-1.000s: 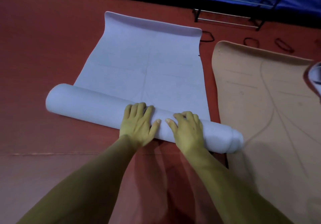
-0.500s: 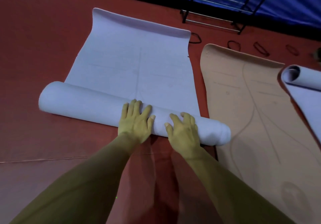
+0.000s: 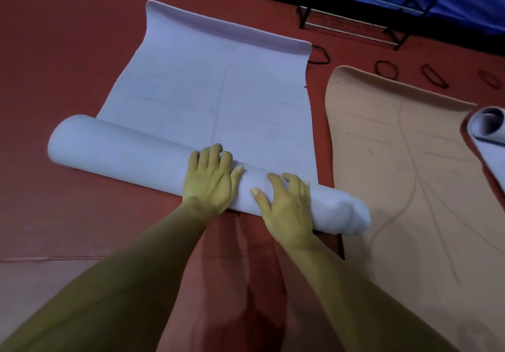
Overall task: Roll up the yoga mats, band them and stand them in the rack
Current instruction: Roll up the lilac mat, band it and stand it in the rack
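Left hand (image 3: 211, 179) and right hand (image 3: 287, 204) press side by side, fingers spread flat, on the part-rolled blue mat (image 3: 213, 92).
Step in hand: rolling. Mat lies on the red floor (image 3: 54, 51); next, roll evenly to the far edge. Bands (image 3: 385, 69) and rack (image 3: 349, 32) lie beyond.

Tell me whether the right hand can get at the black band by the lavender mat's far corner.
Probably not from here: the right hand presses the lavender mat, and the black band lies past its whole unrolled stretch. Nothing blocks the way.
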A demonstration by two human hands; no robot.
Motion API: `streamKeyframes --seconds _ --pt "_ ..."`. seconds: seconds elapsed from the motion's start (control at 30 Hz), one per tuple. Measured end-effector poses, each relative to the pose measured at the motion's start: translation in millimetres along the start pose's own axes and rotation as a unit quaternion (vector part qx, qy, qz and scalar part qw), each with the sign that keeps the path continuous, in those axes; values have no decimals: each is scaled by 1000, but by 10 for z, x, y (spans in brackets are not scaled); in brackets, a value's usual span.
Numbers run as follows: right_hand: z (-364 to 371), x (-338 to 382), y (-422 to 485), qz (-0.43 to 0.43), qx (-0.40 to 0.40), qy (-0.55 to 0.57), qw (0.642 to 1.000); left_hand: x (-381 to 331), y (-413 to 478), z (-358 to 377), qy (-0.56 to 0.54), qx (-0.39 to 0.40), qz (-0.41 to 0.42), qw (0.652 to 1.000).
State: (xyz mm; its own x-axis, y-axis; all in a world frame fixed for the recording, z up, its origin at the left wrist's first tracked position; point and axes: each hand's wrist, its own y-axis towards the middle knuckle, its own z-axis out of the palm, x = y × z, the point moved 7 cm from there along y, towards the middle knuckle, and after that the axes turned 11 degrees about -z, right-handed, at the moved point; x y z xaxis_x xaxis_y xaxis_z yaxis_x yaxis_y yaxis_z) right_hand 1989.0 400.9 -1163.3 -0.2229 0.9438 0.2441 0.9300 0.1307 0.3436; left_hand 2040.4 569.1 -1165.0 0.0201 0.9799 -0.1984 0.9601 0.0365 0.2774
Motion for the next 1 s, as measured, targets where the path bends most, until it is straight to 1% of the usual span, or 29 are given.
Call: streamKeyframes --seconds 0.1,0.17,0.23,0.3,0.37,0.5,0.6,0.7,0.77,0.93,1.0 --pt "33 -73 62 2 -40 22 999 -33 12 -51 -24 -55 67 996" --pt "55 -125 119 13 -57 31 998 -14 29 -69 -42 -65 108 991" --pt "67 -169 218 20 -66 12 998 8 46 -43 -46 -60 122 990" --pt "78 -185 340 22 -63 -21 998 5 56 28 -37 -51 118 991" --pt "84 -189 424 24 -75 -39 996 -3 85 90 -22 -54 97 994" --pt "100 -143 343 24 -113 -42 992 -42 194 110 2 -77 63 995" --pt "160 -93 250 -2 -108 -47 993 -78 310 98 11 -84 53 995" --pt "188 -139 325 -22 -98 -41 994 -110 445 111 27 -67 26 997" --pt "198 -192 431 -26 -97 -41 994 -122 495 122 17 -52 15 998" --pt "208 -289 714 -14 -104 -63 992 -108 459 152 -49 -48 47 996" --pt "219 -326 784 -20 -98 -65 993 -104 471 192 -54 -47 39 997"
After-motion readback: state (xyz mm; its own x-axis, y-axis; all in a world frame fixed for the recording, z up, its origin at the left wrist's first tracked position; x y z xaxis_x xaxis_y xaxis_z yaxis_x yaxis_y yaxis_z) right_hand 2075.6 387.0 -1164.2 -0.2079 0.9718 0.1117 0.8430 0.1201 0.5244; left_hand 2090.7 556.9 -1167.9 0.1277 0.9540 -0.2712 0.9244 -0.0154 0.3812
